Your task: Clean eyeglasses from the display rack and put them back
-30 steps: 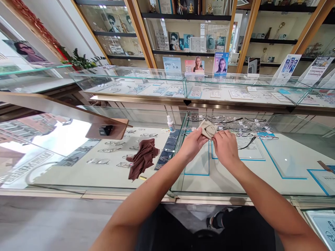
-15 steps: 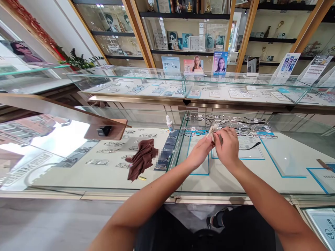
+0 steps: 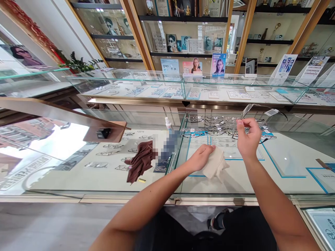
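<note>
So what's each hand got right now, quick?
Left hand: closed, holding the pale cloth.
Right hand: closed, fingers pinching the glasses.

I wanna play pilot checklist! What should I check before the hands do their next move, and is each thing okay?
1. Right hand gripping the glasses: ok, fingers pinch them, raised above the counter.
2. Left hand holding the cream cloth: ok.
3. Cream cloth apart from the held glasses: ok, there's a gap between them.
4. Lenses spotless: cannot tell, too small to see.
5. Brown cloth neatly folded: not ok, it lies crumpled.
6. Spray bottle standing up: ok.
</note>
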`<state>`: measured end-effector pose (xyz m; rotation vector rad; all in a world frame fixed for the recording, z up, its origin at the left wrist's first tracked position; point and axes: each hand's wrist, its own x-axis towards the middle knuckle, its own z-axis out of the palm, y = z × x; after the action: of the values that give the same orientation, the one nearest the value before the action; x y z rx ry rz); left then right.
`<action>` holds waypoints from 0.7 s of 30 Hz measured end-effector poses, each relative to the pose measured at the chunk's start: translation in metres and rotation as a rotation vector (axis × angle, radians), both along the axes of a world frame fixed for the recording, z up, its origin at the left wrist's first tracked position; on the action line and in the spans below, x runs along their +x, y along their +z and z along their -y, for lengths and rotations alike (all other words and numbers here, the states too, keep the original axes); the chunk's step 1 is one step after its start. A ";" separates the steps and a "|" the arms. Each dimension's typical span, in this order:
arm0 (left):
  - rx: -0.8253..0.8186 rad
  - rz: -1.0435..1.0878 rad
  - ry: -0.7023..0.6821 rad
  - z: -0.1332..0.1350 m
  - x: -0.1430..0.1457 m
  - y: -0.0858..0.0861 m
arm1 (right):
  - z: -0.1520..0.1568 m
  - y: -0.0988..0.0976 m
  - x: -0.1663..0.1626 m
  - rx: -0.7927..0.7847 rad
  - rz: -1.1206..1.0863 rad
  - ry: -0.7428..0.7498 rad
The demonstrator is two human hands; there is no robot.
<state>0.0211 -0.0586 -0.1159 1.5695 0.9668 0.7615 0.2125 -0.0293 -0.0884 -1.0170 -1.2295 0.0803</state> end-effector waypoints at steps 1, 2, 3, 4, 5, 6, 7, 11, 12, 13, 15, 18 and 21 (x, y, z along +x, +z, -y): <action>-0.009 -0.018 0.005 -0.002 -0.001 0.000 | 0.000 0.000 0.000 -0.025 -0.034 0.036; -0.009 -0.043 -0.005 -0.003 -0.001 0.000 | 0.000 0.001 0.000 -0.058 -0.067 0.089; 0.003 -0.075 -0.030 -0.005 -0.002 -0.001 | -0.001 0.001 0.000 -0.102 -0.101 0.164; 0.028 -0.113 -0.066 -0.007 -0.003 -0.002 | -0.001 0.002 0.000 -0.153 -0.139 0.258; 0.065 -0.156 -0.103 -0.009 -0.004 -0.003 | -0.001 0.004 0.000 -0.203 -0.179 0.362; 0.110 -0.202 -0.138 -0.010 -0.005 -0.004 | 0.000 0.005 -0.001 -0.246 -0.220 0.461; 0.164 -0.251 -0.167 -0.012 -0.005 -0.006 | 0.000 0.007 -0.001 -0.275 -0.259 0.544; 0.419 -0.488 -0.243 -0.015 -0.005 -0.012 | 0.001 0.011 0.001 -0.319 -0.366 0.711; 0.477 -0.540 -0.266 -0.015 -0.005 -0.014 | 0.001 0.012 0.001 -0.336 -0.384 0.744; 0.524 -0.577 -0.293 -0.016 -0.005 -0.015 | 0.001 0.012 0.002 -0.358 -0.399 0.781; 0.591 -0.597 -0.327 -0.019 -0.006 -0.018 | 0.002 0.013 0.005 -0.411 -0.417 0.866; 0.711 -0.507 -0.192 -0.025 -0.010 -0.018 | 0.002 0.014 0.009 -0.496 -0.392 0.971; 0.886 -0.338 0.150 -0.033 -0.020 -0.012 | 0.001 0.012 0.012 -0.547 -0.311 1.030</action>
<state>0.0016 -0.0255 -0.1283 2.4691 1.0590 1.1451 0.2247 -0.0300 -0.0763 -0.6779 -1.3509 1.3805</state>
